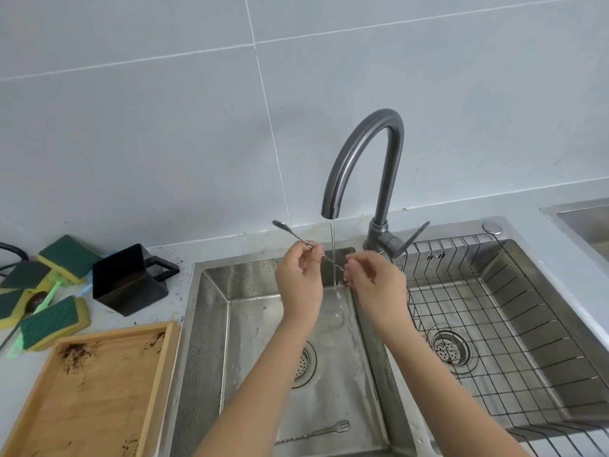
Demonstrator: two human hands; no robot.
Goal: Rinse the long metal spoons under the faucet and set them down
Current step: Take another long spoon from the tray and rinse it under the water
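Low in the frame's center, a small metal fork [316,433] lies in the left sink basin [211,324], while above it the left hand [300,282] and right hand [375,285] pinch a long metal spoon [290,230] crosswise under the faucet [359,166] stream.

Spoon getting rinsed over the left sink basin

Both hands hold one long metal spoon [308,247] across the thin stream from the faucet [361,159]: left hand [300,275] pinches it near the bowl end, right hand [375,278] pinches the other end. A small metal fork [316,433] lies at the near edge of the sink [211,324]. A wire rack [494,311] sits in the right basin. Left of the sink there's a stained wooden tray [99,390], a black cup [130,282] and some green sponges [54,319].
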